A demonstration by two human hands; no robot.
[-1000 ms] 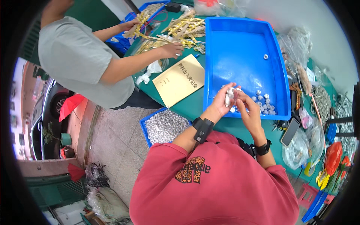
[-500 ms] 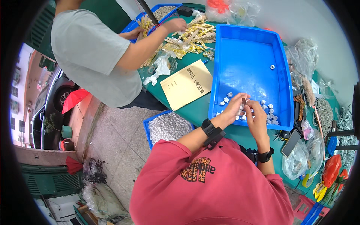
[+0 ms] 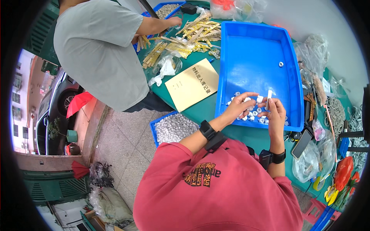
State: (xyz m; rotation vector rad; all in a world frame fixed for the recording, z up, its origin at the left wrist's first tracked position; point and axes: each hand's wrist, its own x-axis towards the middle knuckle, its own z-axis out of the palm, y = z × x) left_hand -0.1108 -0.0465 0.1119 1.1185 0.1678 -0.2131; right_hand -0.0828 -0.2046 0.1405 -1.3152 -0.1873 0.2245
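Note:
My left hand (image 3: 242, 107) is over the near side of a large blue tray (image 3: 222, 57), its fingers curled around small white pieces. One of these white pieces (image 3: 259, 99) shows at its fingertips; how many more are in the palm I cannot tell. Just to the right, my right hand (image 3: 276, 114) pinches a short, narrow white strip (image 3: 269, 97) that stands upright between thumb and fingers. The strip is close to the white piece; whether they touch is unclear. Several loose white pieces (image 3: 259, 110) lie below my hands, and a single white ring-shaped piece (image 3: 281, 64) lies farther back.
A tan booklet (image 3: 191, 85) lies left of the tray, with yellow strips (image 3: 200, 32) behind it. A co-worker in a grey shirt (image 3: 100, 50) stands far left. A blue bin of small whitish parts (image 3: 175, 129) stands lower left. A phone (image 3: 300, 145) and plastic bags (image 3: 306, 163) lie right.
My hands have moved apart, the right one to the right. A brownish strip end showed between them before; now a white strip stands in my right hand. The co-worker's arm has swung away.

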